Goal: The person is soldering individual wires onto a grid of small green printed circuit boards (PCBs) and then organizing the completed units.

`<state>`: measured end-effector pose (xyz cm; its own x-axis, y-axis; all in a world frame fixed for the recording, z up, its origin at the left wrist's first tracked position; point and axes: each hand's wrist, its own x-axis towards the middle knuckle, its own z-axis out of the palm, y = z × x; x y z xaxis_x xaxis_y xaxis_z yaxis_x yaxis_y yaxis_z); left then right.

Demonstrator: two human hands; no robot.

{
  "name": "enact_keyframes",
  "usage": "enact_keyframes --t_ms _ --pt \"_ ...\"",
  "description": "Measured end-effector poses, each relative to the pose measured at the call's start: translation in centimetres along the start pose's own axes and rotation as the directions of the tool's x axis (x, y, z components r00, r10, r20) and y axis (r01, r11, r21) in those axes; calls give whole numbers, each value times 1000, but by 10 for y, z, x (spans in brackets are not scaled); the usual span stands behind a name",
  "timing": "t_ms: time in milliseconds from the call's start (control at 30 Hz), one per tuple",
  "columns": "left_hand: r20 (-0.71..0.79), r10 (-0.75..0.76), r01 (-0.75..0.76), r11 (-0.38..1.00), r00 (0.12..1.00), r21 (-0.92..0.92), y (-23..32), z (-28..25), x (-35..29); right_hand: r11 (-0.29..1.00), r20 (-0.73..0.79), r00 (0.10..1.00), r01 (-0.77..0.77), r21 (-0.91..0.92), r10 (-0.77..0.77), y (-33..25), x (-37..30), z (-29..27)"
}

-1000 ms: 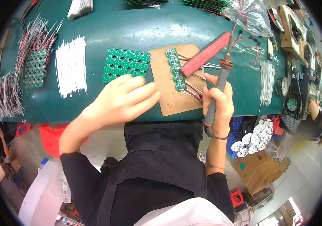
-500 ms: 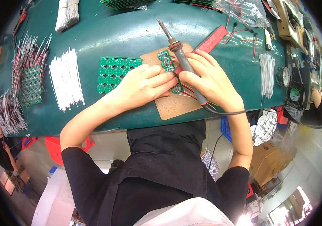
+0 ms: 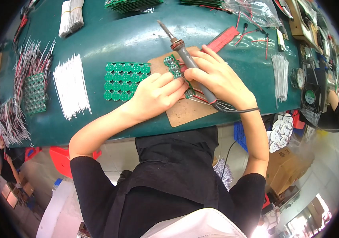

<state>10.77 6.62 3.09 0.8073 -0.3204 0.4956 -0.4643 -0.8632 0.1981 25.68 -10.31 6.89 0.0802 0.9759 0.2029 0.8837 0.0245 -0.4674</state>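
Centre of frame: left hand (image 3: 155, 95) now at green circuit-board strip (image 3: 172, 65) on brown board (image 3: 185, 113); a second ago, apart from it. Fingertips hidden; cannot tell if pinching. Right hand (image 3: 222, 79) clamped round soldering iron (image 3: 188, 57), tip swung from upper right to upper left.

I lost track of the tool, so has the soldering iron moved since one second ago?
Yes, leftward: against the brown board, the soldering iron has swung its tip from beyond the right side to past the far edge, near the left corner.
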Motion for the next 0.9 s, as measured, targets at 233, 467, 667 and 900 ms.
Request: enact_keyframes --t_ms 233,467,667,900 --pt "14 -24 25 999 1000 -24 -3 0 -3 946 -329 896 -323 -23 298 -54 -64 25" --pt "26 -39 39 999 999 -29 -2 0 -3 875 -360 856 -452 -170 372 -72 -71 55" --pt "32 -52 54 997 998 -49 -2 1 -4 894 -358 867 -420 -153 346 -73 -71 56" --pt "37 -66 68 996 997 -55 -1 -1 -4 886 -500 805 -442 -144 320 -81 -80 77"
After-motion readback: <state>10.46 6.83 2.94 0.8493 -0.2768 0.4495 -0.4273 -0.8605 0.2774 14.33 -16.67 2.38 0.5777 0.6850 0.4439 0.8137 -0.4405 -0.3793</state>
